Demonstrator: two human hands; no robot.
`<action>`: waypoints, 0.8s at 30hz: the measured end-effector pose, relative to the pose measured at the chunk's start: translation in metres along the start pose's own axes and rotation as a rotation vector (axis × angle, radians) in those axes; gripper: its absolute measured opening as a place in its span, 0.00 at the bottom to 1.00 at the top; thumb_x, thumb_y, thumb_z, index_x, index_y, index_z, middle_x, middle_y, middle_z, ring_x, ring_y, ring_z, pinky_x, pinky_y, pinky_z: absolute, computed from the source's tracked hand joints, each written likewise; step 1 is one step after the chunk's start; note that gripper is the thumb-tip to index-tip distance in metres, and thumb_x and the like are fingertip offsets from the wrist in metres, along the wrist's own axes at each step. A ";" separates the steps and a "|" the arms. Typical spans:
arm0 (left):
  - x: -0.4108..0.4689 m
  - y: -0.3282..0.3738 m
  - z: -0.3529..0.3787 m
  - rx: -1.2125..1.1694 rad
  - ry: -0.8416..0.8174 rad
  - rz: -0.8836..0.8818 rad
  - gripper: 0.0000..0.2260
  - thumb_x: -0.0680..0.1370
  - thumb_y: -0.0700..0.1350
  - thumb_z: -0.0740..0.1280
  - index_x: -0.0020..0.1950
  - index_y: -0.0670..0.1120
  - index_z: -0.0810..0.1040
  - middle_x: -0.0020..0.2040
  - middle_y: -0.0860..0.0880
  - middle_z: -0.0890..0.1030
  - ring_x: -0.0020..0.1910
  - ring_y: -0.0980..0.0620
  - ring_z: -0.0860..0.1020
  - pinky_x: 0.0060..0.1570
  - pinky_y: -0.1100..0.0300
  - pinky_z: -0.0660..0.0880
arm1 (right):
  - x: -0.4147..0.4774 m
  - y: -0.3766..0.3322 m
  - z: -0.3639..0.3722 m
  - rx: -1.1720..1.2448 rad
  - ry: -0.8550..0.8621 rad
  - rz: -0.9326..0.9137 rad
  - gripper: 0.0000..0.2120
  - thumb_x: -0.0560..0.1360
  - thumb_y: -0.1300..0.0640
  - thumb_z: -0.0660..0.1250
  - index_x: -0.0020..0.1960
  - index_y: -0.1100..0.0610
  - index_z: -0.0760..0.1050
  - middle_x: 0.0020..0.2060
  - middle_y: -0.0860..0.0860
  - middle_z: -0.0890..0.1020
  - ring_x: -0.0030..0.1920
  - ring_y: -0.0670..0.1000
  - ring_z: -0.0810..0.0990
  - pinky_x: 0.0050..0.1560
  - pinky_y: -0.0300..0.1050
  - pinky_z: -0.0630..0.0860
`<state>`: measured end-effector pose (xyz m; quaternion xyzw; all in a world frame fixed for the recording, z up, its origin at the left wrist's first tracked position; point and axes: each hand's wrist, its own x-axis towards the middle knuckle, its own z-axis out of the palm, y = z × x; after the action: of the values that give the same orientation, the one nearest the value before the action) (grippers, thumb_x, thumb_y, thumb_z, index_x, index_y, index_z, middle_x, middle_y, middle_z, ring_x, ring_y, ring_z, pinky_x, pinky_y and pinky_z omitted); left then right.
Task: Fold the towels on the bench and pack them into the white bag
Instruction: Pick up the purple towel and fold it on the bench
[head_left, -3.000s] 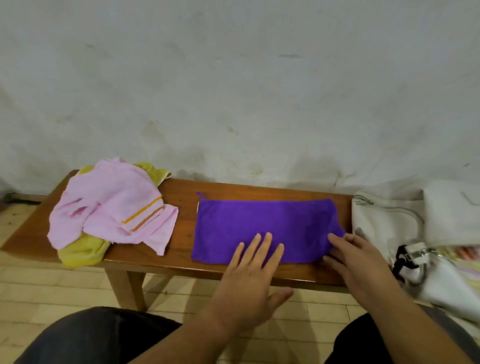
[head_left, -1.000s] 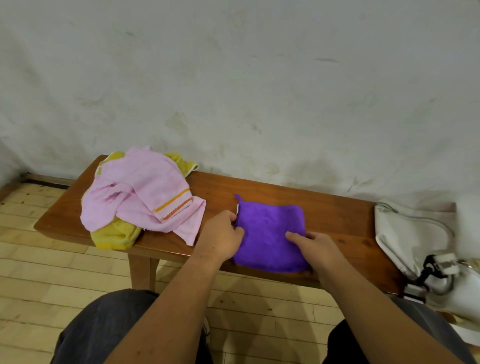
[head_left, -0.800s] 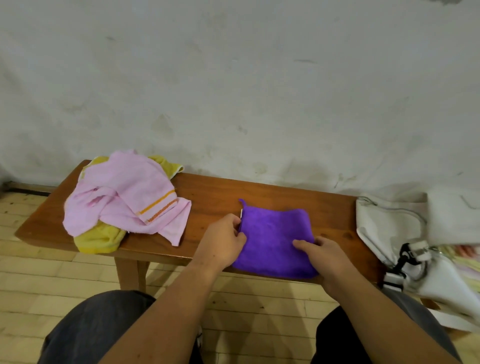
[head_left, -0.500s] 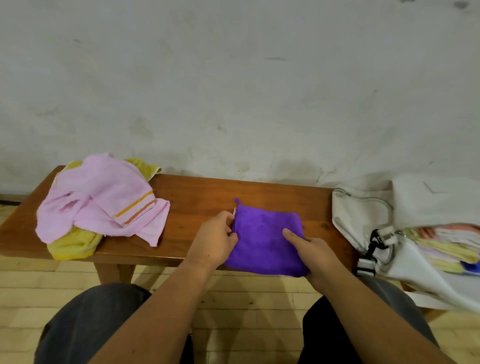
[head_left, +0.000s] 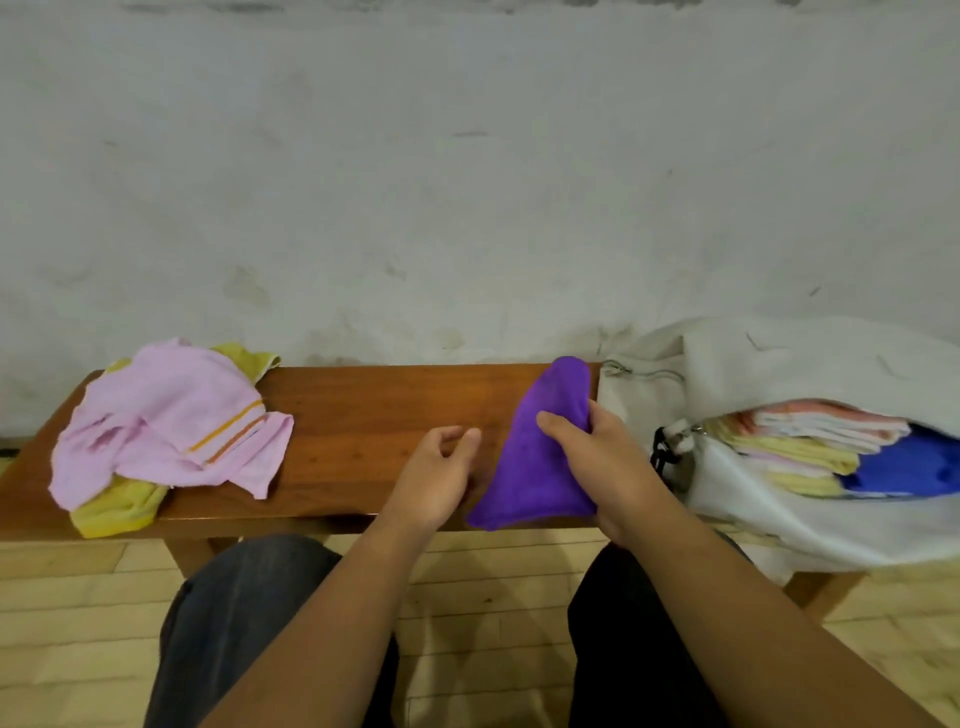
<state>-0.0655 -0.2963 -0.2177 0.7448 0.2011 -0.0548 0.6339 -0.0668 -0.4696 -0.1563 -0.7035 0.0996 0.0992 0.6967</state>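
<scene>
Right hand (head_left: 597, 457) grips folded purple towel (head_left: 530, 467); left hand (head_left: 436, 473) loose, empty.

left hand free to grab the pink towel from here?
Probably yes. The left hand is empty and open over bare bench; nothing lies between it and the pink towel, which sits on top of its pile.

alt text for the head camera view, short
A person's right hand lifts a folded purple towel off a wooden bench toward an open white bag of folded towels; the left hand hovers empty. A pink towel lies crumpled on a yellow one.
</scene>
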 end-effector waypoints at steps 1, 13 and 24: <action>-0.006 0.007 0.011 -0.089 -0.059 -0.055 0.22 0.80 0.60 0.65 0.69 0.49 0.72 0.57 0.49 0.82 0.52 0.52 0.82 0.56 0.53 0.78 | -0.005 -0.007 -0.008 0.011 -0.010 -0.010 0.05 0.79 0.55 0.70 0.55 0.51 0.81 0.47 0.51 0.87 0.49 0.53 0.87 0.56 0.59 0.82; -0.070 0.087 0.128 -0.363 -0.328 -0.047 0.21 0.78 0.44 0.73 0.69 0.55 0.72 0.55 0.48 0.86 0.52 0.46 0.85 0.54 0.44 0.82 | -0.068 -0.039 -0.169 0.238 0.111 0.008 0.11 0.77 0.53 0.72 0.59 0.51 0.79 0.51 0.50 0.87 0.52 0.55 0.86 0.57 0.57 0.82; -0.112 0.128 0.258 0.098 -0.420 0.323 0.17 0.80 0.46 0.70 0.58 0.67 0.70 0.61 0.54 0.78 0.56 0.53 0.80 0.51 0.52 0.83 | -0.072 -0.004 -0.328 0.124 0.375 0.159 0.08 0.77 0.54 0.71 0.55 0.53 0.82 0.52 0.53 0.86 0.52 0.57 0.84 0.42 0.52 0.82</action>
<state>-0.0760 -0.5866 -0.1113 0.7694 -0.0591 -0.1162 0.6253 -0.1344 -0.7970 -0.1296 -0.6553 0.2887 0.0151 0.6979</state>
